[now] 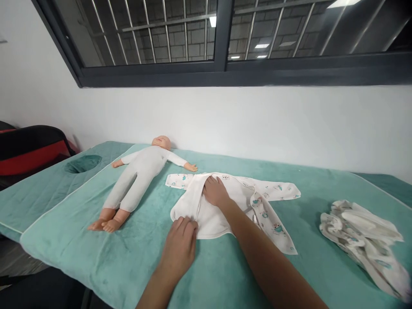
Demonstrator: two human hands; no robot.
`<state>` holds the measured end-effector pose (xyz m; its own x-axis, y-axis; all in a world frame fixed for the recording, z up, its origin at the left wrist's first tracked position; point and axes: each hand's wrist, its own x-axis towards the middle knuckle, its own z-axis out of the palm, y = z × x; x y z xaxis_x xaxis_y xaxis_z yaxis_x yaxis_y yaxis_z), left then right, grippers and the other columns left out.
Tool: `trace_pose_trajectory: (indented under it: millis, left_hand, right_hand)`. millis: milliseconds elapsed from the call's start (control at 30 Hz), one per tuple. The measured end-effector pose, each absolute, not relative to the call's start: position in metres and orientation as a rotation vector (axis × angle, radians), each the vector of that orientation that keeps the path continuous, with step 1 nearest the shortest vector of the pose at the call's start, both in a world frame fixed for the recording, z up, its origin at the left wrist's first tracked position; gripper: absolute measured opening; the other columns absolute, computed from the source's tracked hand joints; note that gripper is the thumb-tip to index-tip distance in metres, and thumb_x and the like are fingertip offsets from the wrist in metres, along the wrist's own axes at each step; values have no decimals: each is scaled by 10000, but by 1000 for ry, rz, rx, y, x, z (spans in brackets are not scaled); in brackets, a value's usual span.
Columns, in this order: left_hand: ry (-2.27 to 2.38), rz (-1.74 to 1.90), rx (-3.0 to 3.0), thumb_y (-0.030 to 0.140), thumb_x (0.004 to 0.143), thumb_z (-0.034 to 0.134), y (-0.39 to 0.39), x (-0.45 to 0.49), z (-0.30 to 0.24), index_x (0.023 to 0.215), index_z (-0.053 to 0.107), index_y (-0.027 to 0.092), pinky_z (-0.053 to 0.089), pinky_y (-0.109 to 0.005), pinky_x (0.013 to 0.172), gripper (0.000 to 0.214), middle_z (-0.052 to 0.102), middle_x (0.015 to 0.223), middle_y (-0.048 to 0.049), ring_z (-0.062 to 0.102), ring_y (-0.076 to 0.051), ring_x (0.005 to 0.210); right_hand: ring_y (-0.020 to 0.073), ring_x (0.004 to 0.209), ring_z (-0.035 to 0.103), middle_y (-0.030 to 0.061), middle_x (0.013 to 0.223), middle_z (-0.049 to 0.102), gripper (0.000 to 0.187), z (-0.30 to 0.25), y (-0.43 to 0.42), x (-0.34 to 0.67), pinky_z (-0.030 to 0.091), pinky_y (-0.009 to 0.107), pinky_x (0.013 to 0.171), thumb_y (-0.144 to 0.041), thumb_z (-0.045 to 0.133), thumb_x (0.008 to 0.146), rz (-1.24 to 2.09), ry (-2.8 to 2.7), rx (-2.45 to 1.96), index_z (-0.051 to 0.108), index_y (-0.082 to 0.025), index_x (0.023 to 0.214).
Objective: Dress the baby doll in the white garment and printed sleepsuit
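Observation:
A baby wrap shirt (222, 214), white with a small teal print on its sleeves and right flap, lies opened out with its plain inside facing up. My left hand (180, 241) is closed at the lower left hem, with the fingers curled on the cloth edge. Near the neckline, my right hand (215, 191) rests on the shirt with its fingers stretched out along the edge of the left flap. To the left, a baby doll (141, 169) in a white body suit lies on its back, its head towards the wall and its arms spread.
Crumpled printed baby clothes (360, 240) lie at the right. The teal cover (135, 266) spreads over a padded bed with a round hole (83, 164) at the left. A white wall (244, 124) and a barred window (222, 73) stand behind. A red and black item (32, 150) is at the far left.

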<state>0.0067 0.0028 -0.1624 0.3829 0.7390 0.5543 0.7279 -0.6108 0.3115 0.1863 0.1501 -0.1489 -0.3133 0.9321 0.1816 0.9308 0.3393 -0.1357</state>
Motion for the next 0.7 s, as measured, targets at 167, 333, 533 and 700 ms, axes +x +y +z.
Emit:
trace_pose_trajectory:
  millis: [167, 333, 533, 700]
  left_hand:
    - [1372, 951, 2675, 76, 867, 414, 3, 8, -159, 902, 551, 207, 437, -381, 691, 192, 596, 800, -59, 545, -224, 769]
    - [1335, 930, 2668, 130, 886, 430, 0, 9, -155, 906, 561, 219, 461, -359, 678, 160, 641, 803, -50, 595, -205, 744]
    - [1370, 987, 2665, 136, 896, 411, 1, 9, -157, 905, 568, 219, 475, -348, 690, 178, 641, 807, -50, 597, -198, 750]
    - [1311, 1024, 2671, 130, 889, 411, -1, 8, -152, 903, 581, 208, 459, -369, 737, 188, 617, 830, -57, 562, -210, 806]
  right_hand:
    - [283, 1342, 397, 183, 1390, 525, 442, -150, 141, 186, 214, 505, 1129, -281, 324, 987, -22, -2384, -1676, 505, -106, 1350]
    - [304, 1393, 344, 208, 1457, 452, 522, -147, 121, 183, 230, 499, 1136, -355, 329, 994, -13, -2410, -1661, 447, -58, 1406]
    - [300, 1446, 261, 210, 1541, 312, 627, -145, 62, 186, 209, 502, 1166, -460, 370, 978, 88, -2498, -1469, 379, -49, 1452]
    - [194, 1396, 373, 64, 1480, 466, 523, -133, 6, 200, 256, 405, 1181, -454, 488, 944, 403, -2539, -1149, 450, -236, 1418]
